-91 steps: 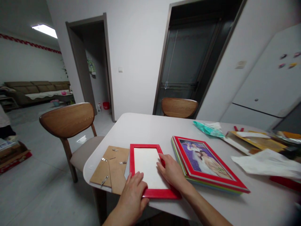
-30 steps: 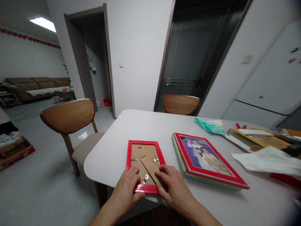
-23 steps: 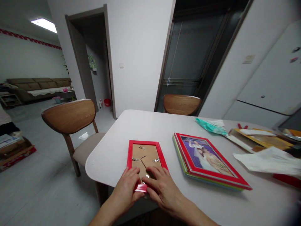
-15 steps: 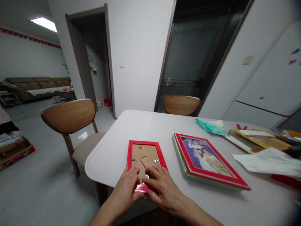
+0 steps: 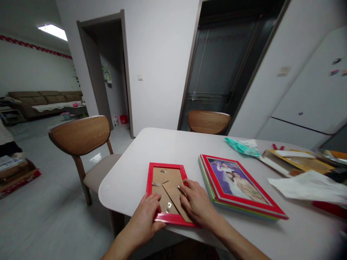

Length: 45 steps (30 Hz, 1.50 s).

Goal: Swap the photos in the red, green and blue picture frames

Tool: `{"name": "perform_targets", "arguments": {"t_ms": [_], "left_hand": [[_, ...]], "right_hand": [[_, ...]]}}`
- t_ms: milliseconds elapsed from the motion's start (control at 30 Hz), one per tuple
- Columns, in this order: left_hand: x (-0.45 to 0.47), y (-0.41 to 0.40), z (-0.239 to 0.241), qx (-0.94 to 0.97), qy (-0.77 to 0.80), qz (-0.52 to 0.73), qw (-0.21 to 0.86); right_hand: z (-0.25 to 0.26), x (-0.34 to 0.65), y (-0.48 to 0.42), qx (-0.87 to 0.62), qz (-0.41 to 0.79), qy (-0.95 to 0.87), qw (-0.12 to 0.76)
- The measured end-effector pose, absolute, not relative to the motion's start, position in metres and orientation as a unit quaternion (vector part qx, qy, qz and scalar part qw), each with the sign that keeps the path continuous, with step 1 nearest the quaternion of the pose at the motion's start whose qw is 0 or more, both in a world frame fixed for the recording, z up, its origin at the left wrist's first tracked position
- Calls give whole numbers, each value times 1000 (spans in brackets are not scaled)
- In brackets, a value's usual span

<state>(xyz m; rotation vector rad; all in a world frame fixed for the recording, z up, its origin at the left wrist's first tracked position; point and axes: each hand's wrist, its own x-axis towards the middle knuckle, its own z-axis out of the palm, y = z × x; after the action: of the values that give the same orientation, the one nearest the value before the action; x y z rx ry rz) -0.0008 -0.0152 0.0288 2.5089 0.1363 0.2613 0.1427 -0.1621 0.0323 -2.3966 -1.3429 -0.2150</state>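
Note:
A red picture frame (image 5: 177, 219) lies face down on the table, its brown backing board (image 5: 168, 177) showing. My left hand (image 5: 146, 213) grips the frame's near left corner, the thumb at the near edge and the fingers over the left side. My right hand (image 5: 195, 202) is closed over the right side, its fingers curled at a small metal clip (image 5: 178, 187) there, which they partly cover. Other metal clips sit on the left (image 5: 155, 184) and near (image 5: 168, 207) sides. A small metal hanger (image 5: 163, 171) is at the far end. A dark slanted slit crosses the board.
To the right lies a stack of frames, a red one (image 5: 244, 180) with a photo on top. Behind it are a teal packet (image 5: 241, 146), yellow envelopes (image 5: 306, 160) and white paper (image 5: 309, 186). Wooden chairs (image 5: 81, 133) (image 5: 208, 122) stand at the table's left and far sides.
My right hand has moved from the near clip up and right to the clip on the right side. The near clip is now uncovered. My left hand stays at the corner.

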Motion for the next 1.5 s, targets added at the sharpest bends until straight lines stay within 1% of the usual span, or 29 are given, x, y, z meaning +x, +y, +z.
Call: {"name": "perform_targets", "arguments": {"t_ms": [67, 133, 433, 700, 833, 967, 1033, 1100, 1167, 1267, 1500], "left_hand": [[-1, -16, 29, 947, 55, 96, 302], [-1, -16, 30, 947, 59, 92, 302], [-2, -17, 29, 945, 60, 88, 310], [-7, -20, 35, 946, 64, 68, 311], [-7, -21, 39, 943, 65, 66, 321], [-7, -20, 37, 940, 57, 75, 328], [-8, -19, 36, 939, 56, 75, 331], [-8, -19, 36, 940, 57, 72, 329], [-8, -19, 36, 941, 57, 71, 324], [-6, -20, 37, 943, 56, 77, 320], [-6, -19, 35, 943, 49, 77, 319]], "right_hand": [[31, 152, -160, -872, -78, -453, 169], [30, 156, -158, -873, -70, -453, 167], [28, 152, -162, -860, -51, -461, 215], [21, 147, -162, -871, -47, -434, 223], [20, 150, -163, -872, -34, -440, 210], [29, 157, -163, -878, -32, -446, 172], [36, 158, -156, -882, -66, -438, 161], [42, 154, -144, -869, -81, -454, 176], [46, 147, -127, -845, -57, -493, 199], [44, 136, -98, -829, -22, -522, 200], [24, 138, -69, -853, -32, -485, 192]]}}
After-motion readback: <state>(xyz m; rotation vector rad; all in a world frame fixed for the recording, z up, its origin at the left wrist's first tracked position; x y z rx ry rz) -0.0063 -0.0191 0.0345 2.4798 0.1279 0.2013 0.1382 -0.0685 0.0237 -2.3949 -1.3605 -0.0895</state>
